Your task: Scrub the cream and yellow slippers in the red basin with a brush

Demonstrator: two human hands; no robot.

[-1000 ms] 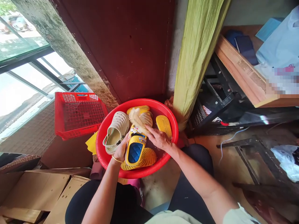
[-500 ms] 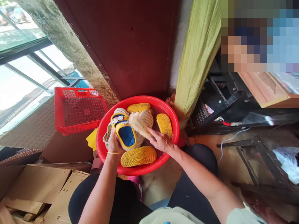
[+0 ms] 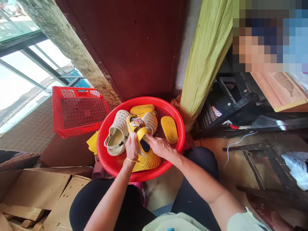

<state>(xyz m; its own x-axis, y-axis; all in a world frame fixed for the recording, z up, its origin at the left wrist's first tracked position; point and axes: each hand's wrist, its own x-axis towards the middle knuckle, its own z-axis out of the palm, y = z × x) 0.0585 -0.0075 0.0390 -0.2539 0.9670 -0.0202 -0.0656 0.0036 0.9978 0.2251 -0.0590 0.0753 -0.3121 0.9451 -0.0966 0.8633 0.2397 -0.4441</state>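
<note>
My left hand (image 3: 132, 147) is closed on the near left edge of a yellow and dark blue slipper (image 3: 142, 134) with a cartoon figure on its strap, held over a red basin (image 3: 101, 153). At the slipper's right side is my right hand (image 3: 160, 146), its fingers wrapped round a brush mostly hidden under the slipper's strap. In the basin lie a cream clog (image 3: 118, 133) at the left, a second cream clog (image 3: 150, 122) behind the slipper, and several yellow slippers, one sole up at the right (image 3: 169, 129).
Left of the basin stands a red plastic crate (image 3: 81, 112), with cardboard boxes (image 3: 36, 189) nearer. A yellow-green curtain (image 3: 204, 61) hangs behind right. A blurred person sits beyond a wooden tabletop (image 3: 279, 91). My knees flank the basin.
The held slipper has moved right and tilted, uncovering the cream clog at the left. My right hand has brought the brush from above the basin into the slipper's opening.
</note>
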